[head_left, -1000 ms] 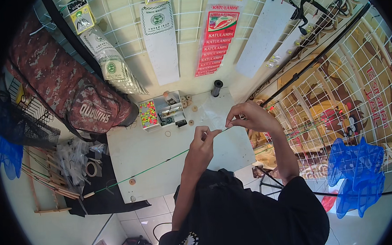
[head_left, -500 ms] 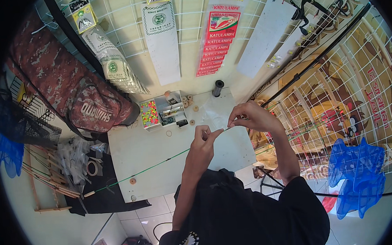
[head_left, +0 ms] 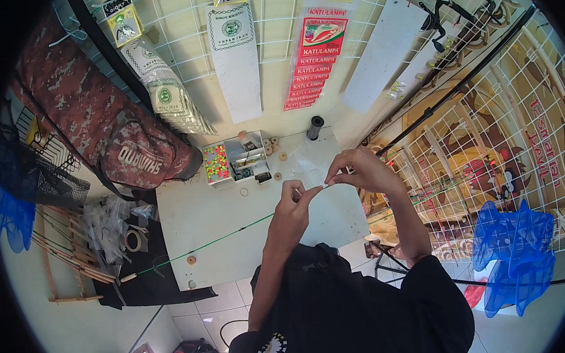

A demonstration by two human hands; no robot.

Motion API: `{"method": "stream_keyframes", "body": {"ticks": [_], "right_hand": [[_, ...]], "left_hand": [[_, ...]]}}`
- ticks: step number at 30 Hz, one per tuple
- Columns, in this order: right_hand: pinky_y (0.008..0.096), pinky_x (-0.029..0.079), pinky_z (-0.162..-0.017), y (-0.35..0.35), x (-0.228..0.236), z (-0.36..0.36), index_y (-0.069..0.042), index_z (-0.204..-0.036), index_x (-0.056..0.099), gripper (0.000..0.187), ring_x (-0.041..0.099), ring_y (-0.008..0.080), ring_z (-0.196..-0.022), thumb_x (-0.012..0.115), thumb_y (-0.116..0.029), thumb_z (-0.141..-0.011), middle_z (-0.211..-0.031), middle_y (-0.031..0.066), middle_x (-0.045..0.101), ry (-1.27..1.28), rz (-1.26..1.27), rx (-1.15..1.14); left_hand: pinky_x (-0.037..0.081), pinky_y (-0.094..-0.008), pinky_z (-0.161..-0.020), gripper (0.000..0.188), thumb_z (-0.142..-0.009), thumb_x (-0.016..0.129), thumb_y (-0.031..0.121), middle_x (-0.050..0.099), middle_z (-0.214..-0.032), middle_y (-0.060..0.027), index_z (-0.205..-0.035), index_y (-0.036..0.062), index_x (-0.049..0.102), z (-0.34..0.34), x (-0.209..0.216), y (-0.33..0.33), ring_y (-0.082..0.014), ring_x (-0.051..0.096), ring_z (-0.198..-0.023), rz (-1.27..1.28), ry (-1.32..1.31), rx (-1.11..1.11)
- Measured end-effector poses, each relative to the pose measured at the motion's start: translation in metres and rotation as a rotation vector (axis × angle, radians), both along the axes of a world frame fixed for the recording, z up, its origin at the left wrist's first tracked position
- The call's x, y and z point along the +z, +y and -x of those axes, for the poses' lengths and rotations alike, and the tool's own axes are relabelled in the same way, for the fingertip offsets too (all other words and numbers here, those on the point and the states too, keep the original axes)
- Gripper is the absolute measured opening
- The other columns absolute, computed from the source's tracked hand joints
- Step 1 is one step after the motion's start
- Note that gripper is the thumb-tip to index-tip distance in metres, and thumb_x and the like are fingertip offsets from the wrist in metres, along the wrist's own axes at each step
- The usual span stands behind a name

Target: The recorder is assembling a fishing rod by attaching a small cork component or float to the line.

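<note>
A thin green fishing rod (head_left: 206, 244) slants across the white table (head_left: 236, 265), its pale handle (head_left: 129, 278) over the dark cloth at the left. My left hand (head_left: 287, 216) is closed around the rod near its far end. My right hand (head_left: 366, 170) pinches at the same spot, its thumb and forefinger almost touching the left fingertips. Whatever tiny piece lies between those fingers is too small to make out. Past my right forearm, a thin green line (head_left: 440, 192) runs on before the wire grid.
A white divided box (head_left: 250, 175) holds bright beads and small parts. Near it lie wooden rings (head_left: 283, 156) and a dark spool (head_left: 316, 127). A camouflage rod bag (head_left: 137, 152) leans at the left. Bait packets (head_left: 320, 62) hang at the back; blue nets (head_left: 515, 254) hang right.
My right hand has shifted slightly left, bringing its fingertips closer to my left ones. The left hand keeps its hold on the rod.
</note>
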State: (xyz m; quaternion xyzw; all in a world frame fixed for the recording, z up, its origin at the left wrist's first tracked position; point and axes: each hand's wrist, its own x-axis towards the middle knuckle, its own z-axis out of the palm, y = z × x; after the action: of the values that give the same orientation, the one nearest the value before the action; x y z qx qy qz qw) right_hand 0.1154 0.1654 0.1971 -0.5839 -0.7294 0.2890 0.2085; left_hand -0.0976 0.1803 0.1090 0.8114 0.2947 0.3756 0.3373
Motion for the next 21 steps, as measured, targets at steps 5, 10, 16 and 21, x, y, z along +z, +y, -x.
{"method": "stream_keyframes", "body": {"ticks": [5, 10, 16, 21], "right_hand": [[0.0324, 0.050, -0.066, -0.002, -0.003, 0.006, -0.011, -0.086, 0.075, 0.010, 0.066, 0.0221, -0.072, 0.077, -0.015, -0.077, -0.078, 0.0046, 0.071, -0.113, -0.060, -0.034], [0.0336, 0.050, -0.064, -0.010, -0.008, 0.008, -0.012, -0.087, 0.076, 0.010, 0.067, 0.0215, -0.070, 0.076, -0.014, -0.078, -0.079, 0.0051, 0.072, -0.092, -0.129, -0.033], [0.0334, 0.049, -0.063, -0.016, -0.004, 0.016, -0.012, -0.086, 0.076, 0.009, 0.064, 0.0227, -0.068, 0.076, -0.015, -0.077, -0.079, 0.0033, 0.072, -0.165, -0.197, -0.086], [0.0340, 0.047, -0.063, -0.018, -0.007, 0.014, -0.013, -0.085, 0.076, 0.011, 0.062, 0.0201, -0.066, 0.078, -0.014, -0.075, -0.077, 0.0023, 0.071, -0.190, -0.282, -0.079]], "left_hand": [[0.051, -0.0349, -0.065, 0.042, -0.078, 0.058, -0.011, 0.044, -0.096, -0.0093, -0.113, 0.0107, 0.066, 0.003, -0.001, 0.000, -0.0214, 0.055, -0.071, 0.001, 0.006, 0.018], [0.046, -0.0340, -0.062, 0.040, -0.080, 0.057, -0.015, 0.039, -0.088, -0.0067, -0.110, 0.0085, 0.068, 0.001, 0.007, 0.001, -0.0170, 0.049, -0.068, 0.016, -0.031, 0.029], [0.050, -0.0358, -0.063, 0.034, -0.086, 0.058, -0.004, 0.050, -0.098, -0.0102, -0.117, 0.0094, 0.064, 0.000, 0.012, 0.004, -0.0220, 0.058, -0.067, 0.066, -0.056, 0.022], [0.053, -0.0280, -0.059, 0.026, -0.094, 0.057, 0.004, 0.050, -0.102, -0.0101, -0.119, 0.0084, 0.064, -0.001, 0.017, 0.010, -0.0143, 0.059, -0.074, 0.248, -0.095, -0.033]]}}
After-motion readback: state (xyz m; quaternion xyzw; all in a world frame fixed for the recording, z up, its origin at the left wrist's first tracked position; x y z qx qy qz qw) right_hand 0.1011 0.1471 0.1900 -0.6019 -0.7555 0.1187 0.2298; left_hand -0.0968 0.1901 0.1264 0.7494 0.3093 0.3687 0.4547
